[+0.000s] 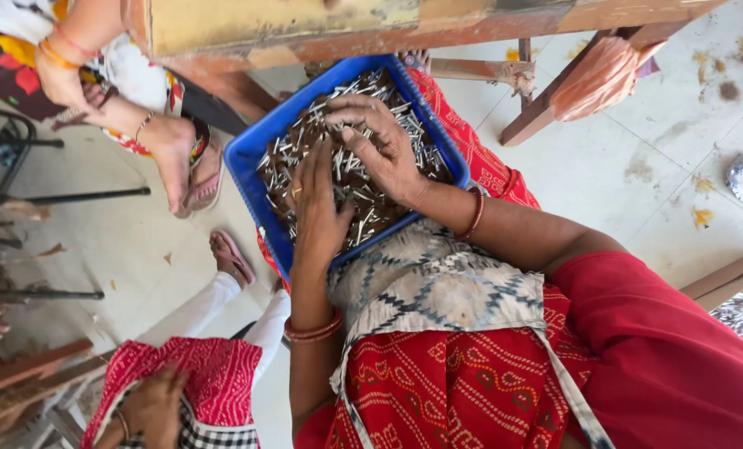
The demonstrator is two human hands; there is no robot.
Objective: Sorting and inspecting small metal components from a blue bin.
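Fingers of the right hand (384,150) curled loosely and spread, palm down, raking over a heap of small metal pins (405,125) mixed with brown bits (305,137). Fingers of the left hand (317,204) held close together and pointing into the same heap, tips buried among the pins — cannot tell whether any pin is pinched between them. Both hands side by side, nearly touching, inside a blue plastic tray (251,166). Tray resting tilted on the lap, over a grey-and-white patterned cloth (430,283) and red printed clothing (463,391), its far end tucked just under the edge of a worn wooden table (305,29). Orange-red bangles (312,331) around the left forearm, a red bangle (474,218) at the right wrist. Beside the tray, on the pale tiled floor (654,158), another person's bare foot (172,154) and a pink sandal (232,256). At lower left, a different person's hand (151,407) on red patterned fabric — well apart from the tray.
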